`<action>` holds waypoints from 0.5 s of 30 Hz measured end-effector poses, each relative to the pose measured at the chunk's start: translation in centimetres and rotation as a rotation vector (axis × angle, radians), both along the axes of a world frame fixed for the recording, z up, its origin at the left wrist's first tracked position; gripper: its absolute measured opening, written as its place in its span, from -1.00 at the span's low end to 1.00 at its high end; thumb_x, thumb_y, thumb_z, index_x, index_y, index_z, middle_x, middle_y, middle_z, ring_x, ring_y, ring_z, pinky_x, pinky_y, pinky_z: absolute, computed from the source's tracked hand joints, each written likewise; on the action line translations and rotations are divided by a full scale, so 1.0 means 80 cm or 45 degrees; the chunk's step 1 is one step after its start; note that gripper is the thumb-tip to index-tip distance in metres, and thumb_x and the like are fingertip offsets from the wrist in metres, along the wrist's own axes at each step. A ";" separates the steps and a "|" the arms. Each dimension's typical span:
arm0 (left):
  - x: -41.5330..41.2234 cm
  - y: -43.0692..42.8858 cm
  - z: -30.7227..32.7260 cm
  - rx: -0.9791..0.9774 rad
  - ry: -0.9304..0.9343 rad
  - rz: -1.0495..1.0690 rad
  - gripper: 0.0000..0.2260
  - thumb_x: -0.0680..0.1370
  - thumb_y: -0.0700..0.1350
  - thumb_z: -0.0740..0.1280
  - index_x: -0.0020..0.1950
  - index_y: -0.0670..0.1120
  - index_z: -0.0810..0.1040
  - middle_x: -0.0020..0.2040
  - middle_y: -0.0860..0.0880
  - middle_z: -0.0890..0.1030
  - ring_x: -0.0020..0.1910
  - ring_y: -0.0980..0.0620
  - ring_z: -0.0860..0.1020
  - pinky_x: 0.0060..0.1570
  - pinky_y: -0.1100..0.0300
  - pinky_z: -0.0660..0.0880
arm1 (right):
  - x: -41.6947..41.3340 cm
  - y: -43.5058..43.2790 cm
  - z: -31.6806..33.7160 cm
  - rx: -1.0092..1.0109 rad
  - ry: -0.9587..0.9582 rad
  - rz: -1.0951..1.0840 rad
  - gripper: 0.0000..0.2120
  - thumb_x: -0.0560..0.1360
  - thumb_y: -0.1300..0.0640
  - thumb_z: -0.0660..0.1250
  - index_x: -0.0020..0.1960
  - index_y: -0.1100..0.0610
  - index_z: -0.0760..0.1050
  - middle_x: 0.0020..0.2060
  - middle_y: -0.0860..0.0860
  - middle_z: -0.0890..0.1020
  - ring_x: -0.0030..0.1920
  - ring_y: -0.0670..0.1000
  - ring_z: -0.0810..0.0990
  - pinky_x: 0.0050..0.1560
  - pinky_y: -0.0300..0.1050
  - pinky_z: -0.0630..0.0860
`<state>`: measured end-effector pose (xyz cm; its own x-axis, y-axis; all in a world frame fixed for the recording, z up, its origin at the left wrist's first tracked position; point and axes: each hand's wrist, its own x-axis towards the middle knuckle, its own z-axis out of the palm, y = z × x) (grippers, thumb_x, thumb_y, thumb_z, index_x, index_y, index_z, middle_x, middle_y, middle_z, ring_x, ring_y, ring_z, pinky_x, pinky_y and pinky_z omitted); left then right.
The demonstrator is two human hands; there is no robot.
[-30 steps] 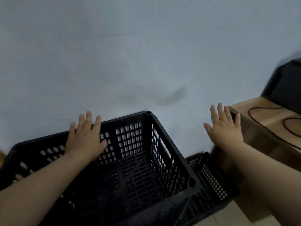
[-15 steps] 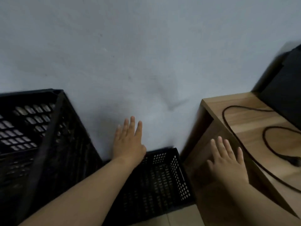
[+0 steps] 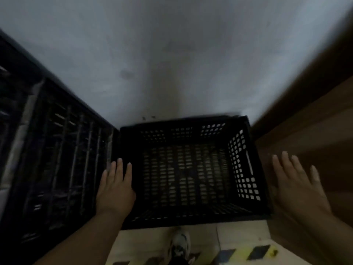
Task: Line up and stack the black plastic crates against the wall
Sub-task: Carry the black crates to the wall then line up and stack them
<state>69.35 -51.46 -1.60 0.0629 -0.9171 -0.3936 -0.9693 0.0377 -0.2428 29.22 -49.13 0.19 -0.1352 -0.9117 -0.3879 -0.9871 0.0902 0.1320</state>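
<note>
A black plastic crate [image 3: 240,169] sits open side up on the floor against the grey wall, seen from above. My left hand [image 3: 114,188] reaches down with straight fingers over the crate's left rim, between it and a taller stack of black crates [image 3: 53,159] at the left. My right hand [image 3: 299,186] hovers with fingers spread just outside the crate's right wall, apart from it. Neither hand holds anything.
A wooden cabinet [image 3: 315,134] stands close on the right of the crate. The grey wall [image 3: 172,64] rises behind. A shoe [image 3: 179,245] stands on the tiled floor in front, near yellow and black tape [image 3: 248,253].
The view has swung down and right onto the low crate. Both hands have dropped toward it, the left to its left rim, the right beside its right wall.
</note>
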 end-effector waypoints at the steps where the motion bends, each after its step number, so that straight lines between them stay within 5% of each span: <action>1: 0.006 -0.006 -0.023 0.024 -0.021 0.031 -0.33 0.57 0.05 0.11 0.52 -0.06 -0.25 0.54 -0.14 -0.25 0.52 -0.08 -0.21 0.33 0.07 -0.44 | -0.001 -0.005 -0.028 -0.005 -0.004 0.006 -0.26 0.48 -0.04 0.24 0.50 0.04 -0.12 0.51 0.01 -0.03 0.51 0.00 -0.04 0.41 0.09 -0.12; 4: 0.024 -0.029 -0.077 -0.002 -0.096 0.057 -0.35 0.59 0.03 0.07 0.51 -0.05 -0.28 0.54 -0.14 -0.27 0.51 -0.08 -0.25 0.44 0.03 -0.29 | 0.002 -0.031 -0.096 -0.001 -0.044 -0.009 -0.29 0.53 -0.05 0.14 0.51 0.01 -0.21 0.53 -0.01 -0.15 0.52 -0.01 -0.15 0.44 0.08 -0.17; 11: 0.059 -0.066 -0.140 -0.089 -0.138 0.049 -0.39 0.60 -0.05 0.07 0.52 -0.05 -0.25 0.52 -0.19 -0.31 0.51 -0.10 -0.25 0.46 0.01 -0.21 | 0.000 -0.077 -0.185 -0.055 0.040 0.001 -0.21 0.46 0.07 0.30 0.52 0.11 -0.09 0.53 0.14 -0.05 0.51 0.12 0.00 0.44 0.17 0.06; 15: 0.062 -0.070 -0.144 -0.168 -0.105 -0.007 -0.36 0.58 -0.07 0.12 0.52 -0.05 -0.22 0.52 -0.19 -0.29 0.51 -0.10 -0.24 0.46 0.00 -0.22 | -0.009 -0.083 -0.199 -0.131 0.113 0.081 -0.12 0.41 -0.03 0.22 0.51 0.12 -0.26 0.51 0.11 -0.24 0.50 0.12 -0.07 0.40 0.20 0.09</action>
